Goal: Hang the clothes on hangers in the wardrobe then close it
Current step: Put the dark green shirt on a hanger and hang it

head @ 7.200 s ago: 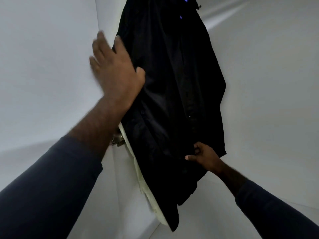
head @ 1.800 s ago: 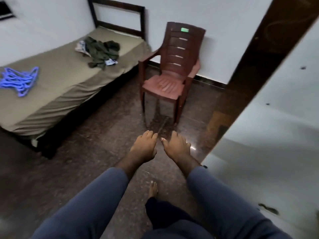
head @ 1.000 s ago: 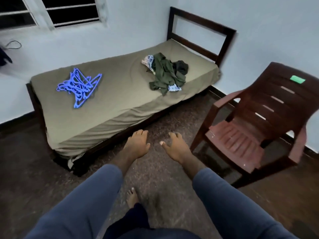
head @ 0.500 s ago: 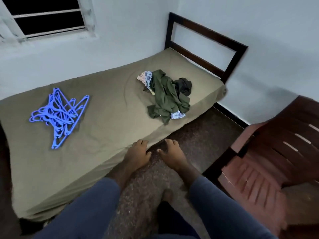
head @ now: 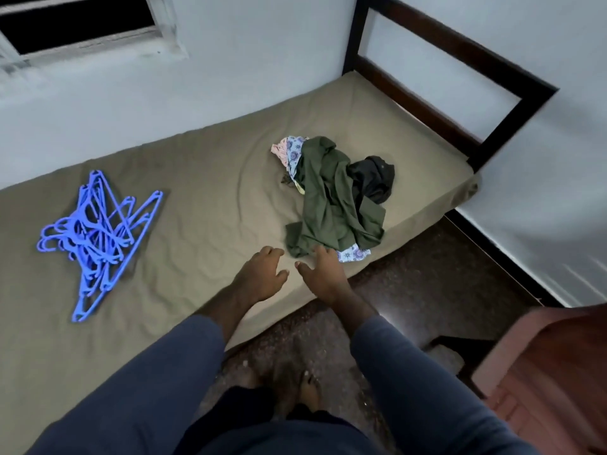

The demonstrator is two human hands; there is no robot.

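A heap of clothes lies on the bed: a dark green garment (head: 331, 201) on top, a black one (head: 374, 178) at its right, a floral patterned one (head: 290, 149) showing at the far and near ends. A tangle of blue plastic hangers (head: 95, 241) lies on the bed's left part. My left hand (head: 261, 274) hovers over the mattress near its front edge, fingers relaxed, holding nothing. My right hand (head: 322, 274) is beside it, fingers spread, its fingertips at the near hem of the green garment. The wardrobe is out of view.
The bed (head: 197, 192) has an olive sheet and a dark wooden headboard (head: 453, 60) at the right. A reddish-brown plastic chair (head: 551, 372) stands at the lower right. A window (head: 78, 24) is in the wall behind the bed. Dark speckled floor lies underfoot.
I have turned from the wardrobe and walked up to the bed. Both empty hands have moved forward over the mattress edge, and the right hand has reached the green garment's hem.
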